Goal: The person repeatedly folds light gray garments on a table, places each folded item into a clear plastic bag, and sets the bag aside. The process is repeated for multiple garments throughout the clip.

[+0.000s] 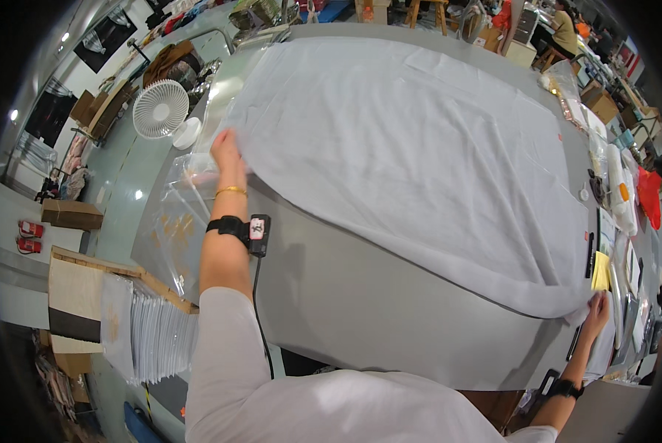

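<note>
A large pale grey cloth (412, 155) lies spread over the grey table (323, 295), rippled, with diagonal folds on its right side. My left hand (228, 150) is closed on the cloth's near left corner, my arm stretched far out. At the right, my right hand (598, 310) grips the near right corner by the table's side. Between the two hands the near edge hangs in a curve, slightly raised, with a dark shadow under it. Small red marks show near the cloth's right edge.
A white fan (161, 109) stands beyond the table's left side. Clear plastic bags (180, 221) lie on the left edge, above a box of stacked packaged sheets (161, 336). Pens, a yellow paper (601, 271) and plastic rolls line the right edge. A person (562, 31) sits far right.
</note>
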The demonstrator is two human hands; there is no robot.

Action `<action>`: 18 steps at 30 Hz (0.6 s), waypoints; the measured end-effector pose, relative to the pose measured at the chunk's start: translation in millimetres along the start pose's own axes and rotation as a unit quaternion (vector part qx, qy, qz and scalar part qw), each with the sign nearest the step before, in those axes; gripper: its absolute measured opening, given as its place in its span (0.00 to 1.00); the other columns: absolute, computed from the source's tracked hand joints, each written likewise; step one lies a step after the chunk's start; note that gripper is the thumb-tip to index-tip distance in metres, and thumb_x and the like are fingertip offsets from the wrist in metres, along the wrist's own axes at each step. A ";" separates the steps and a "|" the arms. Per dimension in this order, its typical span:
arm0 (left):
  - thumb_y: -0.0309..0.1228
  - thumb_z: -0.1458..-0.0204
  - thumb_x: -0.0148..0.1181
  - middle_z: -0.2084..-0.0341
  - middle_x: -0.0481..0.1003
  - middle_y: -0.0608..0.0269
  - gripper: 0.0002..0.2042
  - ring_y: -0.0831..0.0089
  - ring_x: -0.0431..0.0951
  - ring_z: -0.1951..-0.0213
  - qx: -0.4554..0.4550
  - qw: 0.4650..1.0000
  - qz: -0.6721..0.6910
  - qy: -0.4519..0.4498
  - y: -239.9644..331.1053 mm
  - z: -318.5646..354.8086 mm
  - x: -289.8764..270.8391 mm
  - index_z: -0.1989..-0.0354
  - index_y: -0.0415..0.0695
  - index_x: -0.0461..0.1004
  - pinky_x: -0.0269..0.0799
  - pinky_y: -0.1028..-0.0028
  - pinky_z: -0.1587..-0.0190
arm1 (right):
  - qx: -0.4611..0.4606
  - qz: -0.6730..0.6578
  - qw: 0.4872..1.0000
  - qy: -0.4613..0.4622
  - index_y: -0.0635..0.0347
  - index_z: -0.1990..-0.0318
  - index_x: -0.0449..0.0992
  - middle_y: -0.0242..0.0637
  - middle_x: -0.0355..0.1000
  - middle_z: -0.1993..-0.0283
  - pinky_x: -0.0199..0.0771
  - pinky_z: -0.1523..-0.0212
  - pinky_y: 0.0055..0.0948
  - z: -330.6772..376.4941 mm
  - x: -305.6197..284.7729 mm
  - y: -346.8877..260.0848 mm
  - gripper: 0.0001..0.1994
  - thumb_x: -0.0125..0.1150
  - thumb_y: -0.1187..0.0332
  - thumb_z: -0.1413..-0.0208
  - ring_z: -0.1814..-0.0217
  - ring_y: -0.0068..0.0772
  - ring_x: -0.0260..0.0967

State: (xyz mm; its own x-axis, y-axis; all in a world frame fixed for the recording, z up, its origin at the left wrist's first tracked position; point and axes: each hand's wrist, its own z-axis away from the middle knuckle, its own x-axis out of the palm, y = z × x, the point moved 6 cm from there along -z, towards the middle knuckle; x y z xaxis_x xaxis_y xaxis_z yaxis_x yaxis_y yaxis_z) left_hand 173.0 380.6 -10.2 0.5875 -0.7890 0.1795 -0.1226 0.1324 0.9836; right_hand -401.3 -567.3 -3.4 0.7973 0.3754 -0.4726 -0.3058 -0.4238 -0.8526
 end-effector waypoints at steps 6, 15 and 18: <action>0.25 0.45 0.70 0.70 0.80 0.70 0.07 0.82 0.75 0.67 0.168 0.943 -0.102 -0.270 57.6 137.5 148.1 0.62 0.36 0.81 0.72 0.78 0.61 | -0.372 0.061 0.902 -0.209 0.67 0.57 0.77 0.36 0.74 0.54 0.74 0.49 0.25 20.5 241.4 -251.9 0.08 0.62 0.84 0.44 0.51 0.32 0.75; 0.16 0.49 0.59 0.68 0.72 0.56 0.08 0.56 0.73 0.62 0.454 0.763 -0.233 -0.397 84.4 305.8 205.8 0.65 0.39 0.67 0.71 0.61 0.60 | -0.551 0.060 0.733 -0.393 0.61 0.71 0.79 0.33 0.68 0.31 0.77 0.63 0.40 149.8 422.7 -434.2 0.03 0.68 0.77 0.49 0.64 0.39 0.77; 0.16 0.48 0.56 0.66 0.70 0.56 0.07 0.55 0.72 0.60 0.498 0.726 -0.240 -0.408 80.4 312.7 205.0 0.64 0.40 0.66 0.71 0.60 0.59 | -0.519 0.041 0.722 -0.455 0.61 0.72 0.80 0.34 0.69 0.32 0.77 0.62 0.41 154.1 447.3 -428.0 0.02 0.68 0.76 0.49 0.66 0.42 0.76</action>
State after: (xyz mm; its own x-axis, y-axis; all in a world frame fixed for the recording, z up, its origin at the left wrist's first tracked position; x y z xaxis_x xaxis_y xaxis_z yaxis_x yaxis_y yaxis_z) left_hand 33.4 41.9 99.7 0.1335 -0.7472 -0.6510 -0.8171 -0.4547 0.3544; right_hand 6.1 -91.0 115.7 -0.0178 0.4994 -0.8662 0.5988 -0.6884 -0.4093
